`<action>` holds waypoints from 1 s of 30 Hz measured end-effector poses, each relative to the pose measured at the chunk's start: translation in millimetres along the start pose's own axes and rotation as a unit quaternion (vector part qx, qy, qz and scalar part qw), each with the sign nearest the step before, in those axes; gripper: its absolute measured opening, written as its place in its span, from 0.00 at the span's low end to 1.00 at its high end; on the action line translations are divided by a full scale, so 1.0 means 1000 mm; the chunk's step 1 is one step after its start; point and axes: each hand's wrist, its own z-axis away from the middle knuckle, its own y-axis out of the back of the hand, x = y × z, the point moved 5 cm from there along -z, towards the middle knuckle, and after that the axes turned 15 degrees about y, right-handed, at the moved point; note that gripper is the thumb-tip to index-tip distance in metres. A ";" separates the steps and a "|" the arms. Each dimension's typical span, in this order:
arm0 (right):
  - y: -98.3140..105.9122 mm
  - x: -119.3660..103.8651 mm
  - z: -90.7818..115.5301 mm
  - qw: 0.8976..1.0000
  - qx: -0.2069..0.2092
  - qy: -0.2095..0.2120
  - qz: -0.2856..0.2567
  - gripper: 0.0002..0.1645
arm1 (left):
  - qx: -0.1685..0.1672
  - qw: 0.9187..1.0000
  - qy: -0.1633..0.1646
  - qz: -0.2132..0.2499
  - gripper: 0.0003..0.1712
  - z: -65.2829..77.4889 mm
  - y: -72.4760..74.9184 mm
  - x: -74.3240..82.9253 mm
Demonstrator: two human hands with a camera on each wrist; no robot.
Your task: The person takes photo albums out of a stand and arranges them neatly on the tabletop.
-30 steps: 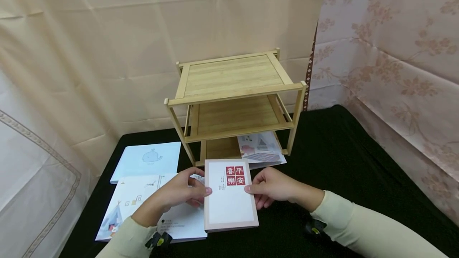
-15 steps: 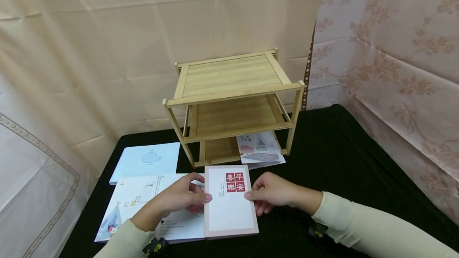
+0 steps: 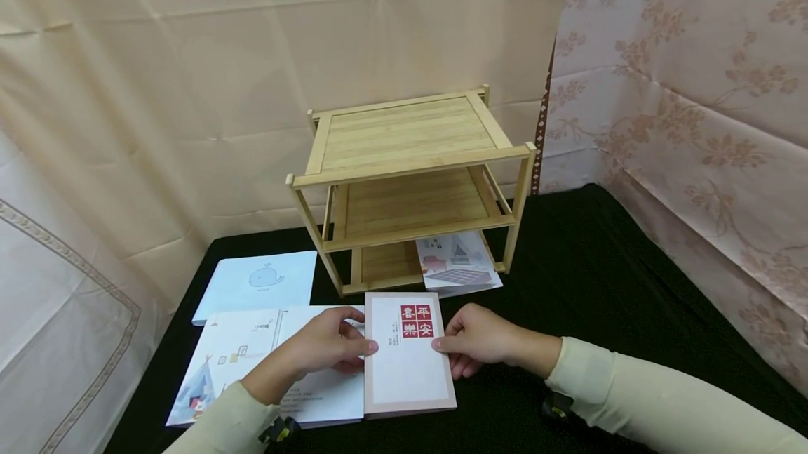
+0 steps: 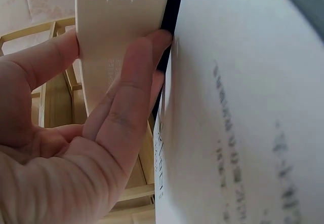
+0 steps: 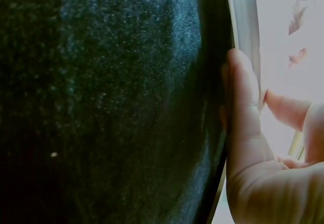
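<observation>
A white book (image 3: 407,373) with a beige border and a red block of characters is held by both hands, in front of the wooden rack. My left hand (image 3: 328,345) grips its left edge, thumb on the cover. Its right edge is pinched by my right hand (image 3: 482,338), thumb on top and fingers beneath. In the left wrist view, fingers (image 4: 129,87) reach against the book's beige side, which bears a pale emblem. The right wrist view shows the page edges (image 5: 246,26) between thumb and fingers. Whether the book touches the table, I cannot tell.
A three-tier wooden rack (image 3: 404,132) stands behind the hands. An illustrated book (image 3: 459,261) lies on its bottom tier, jutting out. At left lie a pale blue whale-print book (image 3: 265,282) and a white tent-print book (image 3: 221,342), spread beside the held book on dark cloth (image 3: 600,285).
The held book and both hands have come slightly nearer the body, then the book has shifted a little right. The rack and other books stay in place.
</observation>
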 end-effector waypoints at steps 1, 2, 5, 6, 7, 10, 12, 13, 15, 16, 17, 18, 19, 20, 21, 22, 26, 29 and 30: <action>0.000 0.000 0.000 1.000 0.001 -0.002 -0.001 0.15 | 0.001 1.000 -0.001 -0.001 0.43 0.000 0.000 0.000; -0.001 0.001 0.000 1.000 0.002 -0.004 -0.001 0.15 | 0.002 1.000 -0.002 -0.001 0.42 0.000 -0.001 0.001; -0.001 0.002 0.000 1.000 0.003 -0.005 -0.003 0.15 | 0.003 1.000 -0.002 -0.008 0.41 0.001 -0.001 0.003; -0.001 0.003 0.000 1.000 0.003 -0.005 -0.003 0.15 | 0.003 1.000 -0.002 -0.010 0.41 0.001 -0.001 0.003; -0.001 0.003 0.000 1.000 0.003 -0.006 -0.003 0.15 | 0.003 1.000 -0.002 -0.012 0.41 0.001 -0.002 0.004; 0.000 0.004 0.000 1.000 0.003 -0.005 -0.001 0.15 | 0.001 1.000 0.001 -0.015 0.41 0.000 -0.003 0.005; 0.001 0.005 0.001 1.000 0.002 -0.005 0.001 0.15 | 0.001 1.000 0.002 -0.014 0.40 0.000 -0.003 0.005; 0.001 0.005 0.001 1.000 0.001 -0.004 0.002 0.15 | 0.001 1.000 0.003 -0.014 0.40 0.000 -0.003 0.005; 0.002 0.004 0.001 1.000 0.000 -0.003 0.003 0.15 | 0.002 1.000 0.004 -0.013 0.40 0.000 -0.004 0.005; 0.003 0.004 0.002 1.000 -0.001 -0.002 0.004 0.15 | 0.002 1.000 0.005 -0.012 0.40 0.000 -0.004 0.005; 0.004 0.003 0.002 1.000 -0.001 -0.001 0.005 0.15 | 0.002 1.000 0.006 -0.011 0.40 0.000 -0.004 0.004; 0.004 0.002 0.002 1.000 -0.002 -0.001 0.007 0.15 | 0.002 1.000 0.006 -0.010 0.40 0.001 -0.004 0.004; 0.005 0.001 0.002 1.000 -0.003 0.000 0.008 0.15 | 0.003 1.000 0.007 -0.010 0.40 0.001 -0.004 0.004; 0.005 0.000 0.002 1.000 -0.003 0.001 0.009 0.15 | 0.003 1.000 0.007 -0.009 0.40 0.002 -0.004 0.005; 0.006 -0.001 0.002 1.000 -0.004 0.001 0.010 0.15 | 0.004 1.000 0.007 -0.009 0.40 0.002 -0.003 0.005; 0.006 -0.001 0.002 1.000 -0.004 0.002 0.010 0.15 | 0.005 1.000 0.006 -0.009 0.41 0.003 -0.003 0.005; 0.005 0.000 0.001 1.000 -0.006 0.000 0.010 0.15 | 0.010 1.000 0.002 -0.013 0.41 0.003 -0.004 0.005; 0.003 0.003 0.000 1.000 -0.007 -0.005 0.009 0.15 | 0.016 1.000 -0.002 -0.022 0.42 0.003 -0.005 0.005; 0.003 0.004 0.000 1.000 -0.007 -0.008 0.008 0.14 | 0.017 1.000 -0.004 -0.026 0.42 0.002 -0.006 0.005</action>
